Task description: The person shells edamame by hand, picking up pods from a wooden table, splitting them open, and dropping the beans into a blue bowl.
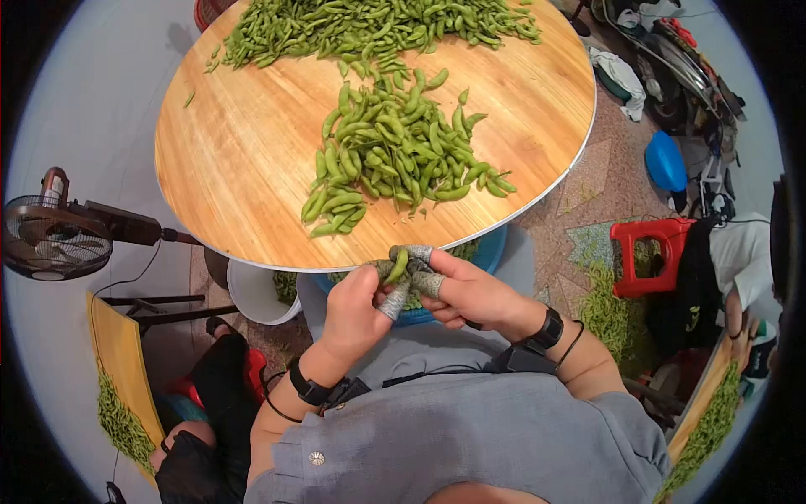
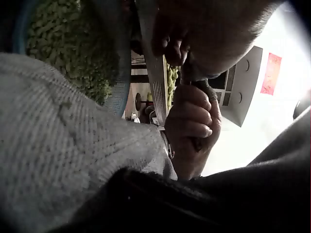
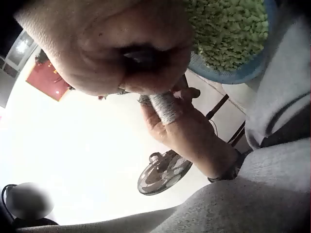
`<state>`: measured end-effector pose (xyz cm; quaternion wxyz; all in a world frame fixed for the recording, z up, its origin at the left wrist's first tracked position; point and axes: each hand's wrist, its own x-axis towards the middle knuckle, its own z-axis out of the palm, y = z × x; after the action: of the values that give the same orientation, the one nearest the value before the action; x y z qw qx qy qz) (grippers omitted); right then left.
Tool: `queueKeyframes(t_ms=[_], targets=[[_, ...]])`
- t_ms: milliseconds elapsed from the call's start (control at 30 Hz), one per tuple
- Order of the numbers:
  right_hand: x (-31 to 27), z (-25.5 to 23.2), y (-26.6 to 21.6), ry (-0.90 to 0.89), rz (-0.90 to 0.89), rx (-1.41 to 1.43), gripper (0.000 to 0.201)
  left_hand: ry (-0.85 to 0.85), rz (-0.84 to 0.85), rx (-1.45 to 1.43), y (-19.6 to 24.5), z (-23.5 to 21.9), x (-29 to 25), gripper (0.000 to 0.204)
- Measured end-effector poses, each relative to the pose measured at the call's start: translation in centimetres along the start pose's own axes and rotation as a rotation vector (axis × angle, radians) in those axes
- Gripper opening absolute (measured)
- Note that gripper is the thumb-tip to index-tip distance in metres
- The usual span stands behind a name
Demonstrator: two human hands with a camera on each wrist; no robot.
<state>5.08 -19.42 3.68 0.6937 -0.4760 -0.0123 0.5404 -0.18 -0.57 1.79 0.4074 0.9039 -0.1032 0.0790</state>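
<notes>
One speckled floor is stretching around the room, much of it hiding beneath a round wooden table whose far edge is running out of the head view. Below, a grey shirt is filling the bottom of the view, while a second person in dark clothes is showing only in part at the lower left. Beyond the table, at the upper right, a two-wheeler is standing among clutter, its details hard to make out. A large heap of pods is covering the far wood, the frame cutting off its top, and a smaller pile is lying nearer the person. A dark fan is standing at the left, a red stool at the right. Under the table's near edge, a white bucket is sitting partly covered, and a blue basket is holding small green beans. Just past that edge, the left hand and right hand are meeting, their grey-wrapped fingertips pinching one green pod between them; in both dim wrist views the hands are hiding it.
</notes>
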Motion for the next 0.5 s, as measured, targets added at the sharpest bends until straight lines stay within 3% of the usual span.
queueKeyframes(t_ms=[33, 100, 233, 333, 400, 433, 500], targets=[[0.0, 0.1, 0.0, 0.003, 0.0, 0.005, 0.038, -0.006, 0.0, -0.002, -0.4, 0.0, 0.1, 0.014], [0.2, 0.1, 0.0, 0.04, 0.015, -0.033, 0.04, 0.075, 0.267, 0.256, -1.0, 0.0, 0.4, 0.017], [0.2, -0.5, 0.0, 0.039, -0.017, -0.036, 0.04, 0.022, 0.21, 0.294, -1.2, 0.5, 0.5, 0.019], [0.5, -1.1, 0.4, 0.057, -0.067, -0.05, 0.038, 0.07, 0.204, 0.132, -1.2, 0.9, 0.7, 0.014], [0.5, -0.9, 0.9, 0.078, -0.127, -0.123, 0.038, -0.055, -0.401, -0.564, -0.4, 0.9, 0.3, 0.008], [0.6, -0.9, 1.0, 0.096, -0.206, -0.209, 0.038, -0.054, -0.411, -0.567, -0.6, 1.1, 0.1, 0.008], [1.4, -2.1, 2.3, 0.105, -0.235, -0.28, 0.038, -0.055, -0.5, -0.894, -1.0, 1.4, -0.1, 0.01]])
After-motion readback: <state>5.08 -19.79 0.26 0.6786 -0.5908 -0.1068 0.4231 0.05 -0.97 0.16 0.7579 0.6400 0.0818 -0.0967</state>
